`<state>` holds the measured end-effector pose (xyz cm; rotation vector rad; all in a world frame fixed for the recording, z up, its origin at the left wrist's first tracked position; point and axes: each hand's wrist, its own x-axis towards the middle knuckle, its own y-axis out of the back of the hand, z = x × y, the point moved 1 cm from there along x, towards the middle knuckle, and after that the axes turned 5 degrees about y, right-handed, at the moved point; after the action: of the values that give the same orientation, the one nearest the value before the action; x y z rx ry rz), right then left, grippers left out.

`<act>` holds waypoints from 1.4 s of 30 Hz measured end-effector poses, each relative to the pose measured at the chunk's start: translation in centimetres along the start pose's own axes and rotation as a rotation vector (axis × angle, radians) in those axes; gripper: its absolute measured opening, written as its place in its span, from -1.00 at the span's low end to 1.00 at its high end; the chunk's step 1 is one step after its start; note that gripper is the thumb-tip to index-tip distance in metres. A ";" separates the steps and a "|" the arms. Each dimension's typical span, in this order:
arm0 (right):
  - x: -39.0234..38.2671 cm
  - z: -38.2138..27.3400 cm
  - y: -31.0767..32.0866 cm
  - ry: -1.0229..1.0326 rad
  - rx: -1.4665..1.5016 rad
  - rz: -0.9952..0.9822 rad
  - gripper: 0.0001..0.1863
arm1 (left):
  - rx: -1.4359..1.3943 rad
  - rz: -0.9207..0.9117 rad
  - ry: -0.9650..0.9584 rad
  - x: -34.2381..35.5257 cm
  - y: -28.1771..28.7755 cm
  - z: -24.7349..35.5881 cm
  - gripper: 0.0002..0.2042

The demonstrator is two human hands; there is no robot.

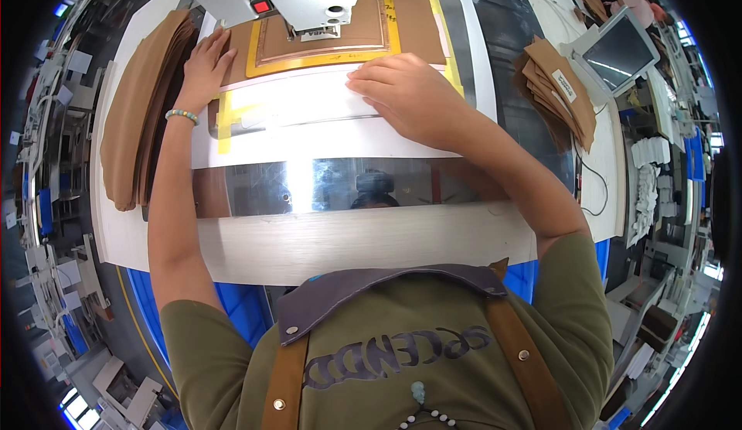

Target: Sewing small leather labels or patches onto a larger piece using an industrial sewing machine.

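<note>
My left hand (207, 66) lies with its fingers apart at the left edge of a brown fabric piece (238, 52), near the foot of a white sewing machine (309, 1). My right hand (417, 99) rests palm down, fingers stretched to the left, over the front edge of the same work. It holds nothing that I can see. Between the hands lies a yellow-edged rectangular frame (325, 65) on the brown fabric, partly beneath the machine head. In front of the fabric a white sheet (309, 140) carries strips of yellow tape (225, 124).
Tall folded brown fabric pieces (135, 113) stand at the left. On the right sits another brown stack (560, 86) with a white label, beside a tilted screen (621, 52) and a black cable (603, 190). A shiny metal strip (325, 186) crosses the table's front (355, 248).
</note>
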<state>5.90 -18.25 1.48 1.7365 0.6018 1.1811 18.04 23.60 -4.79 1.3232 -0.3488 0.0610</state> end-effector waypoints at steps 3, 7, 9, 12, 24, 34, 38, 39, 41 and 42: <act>1.0 0.3 -0.6 -0.017 -0.064 0.007 -0.77 | 0.036 -0.028 -0.009 1.0 -0.7 2.2 -0.46; 0.8 1.2 -0.6 -0.087 -0.079 -0.051 -0.83 | -0.068 -0.088 -0.003 2.0 -1.4 4.9 -0.51; 0.5 1.6 -0.6 -0.101 -0.041 -0.033 -0.83 | -0.129 -0.118 0.045 2.8 -2.0 5.9 -0.55; -0.3 2.4 -0.1 -0.185 0.034 -0.041 -0.79 | -0.167 -0.189 0.110 4.8 -3.5 7.5 -0.61; -1.5 3.5 0.5 -0.267 0.148 -0.151 -0.84 | 0.000 0.291 0.053 5.0 -6.5 12.4 -0.83; -0.2 3.0 0.5 -0.237 0.209 -0.061 -0.87 | -0.416 0.779 0.275 -5.0 9.9 6.3 -0.76; -0.1 2.8 0.6 -0.217 0.157 -0.009 -0.92 | -0.694 0.942 0.483 -19.1 19.2 -2.7 -0.72; -0.1 2.9 0.6 -0.180 0.166 0.021 -0.93 | -0.694 0.987 0.552 -23.3 20.7 -4.6 -0.73; -0.3 3.2 0.7 -0.334 0.264 0.023 -0.93 | -0.616 1.028 0.689 -32.7 21.9 -7.0 -0.70; -0.5 3.4 0.6 -0.440 0.402 0.078 -0.92 | -0.592 1.035 0.775 -37.1 22.0 -7.8 -0.71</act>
<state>8.68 -20.33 1.36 2.2927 0.5260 0.7167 -20.66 42.23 3.74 0.3567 -0.3102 1.2081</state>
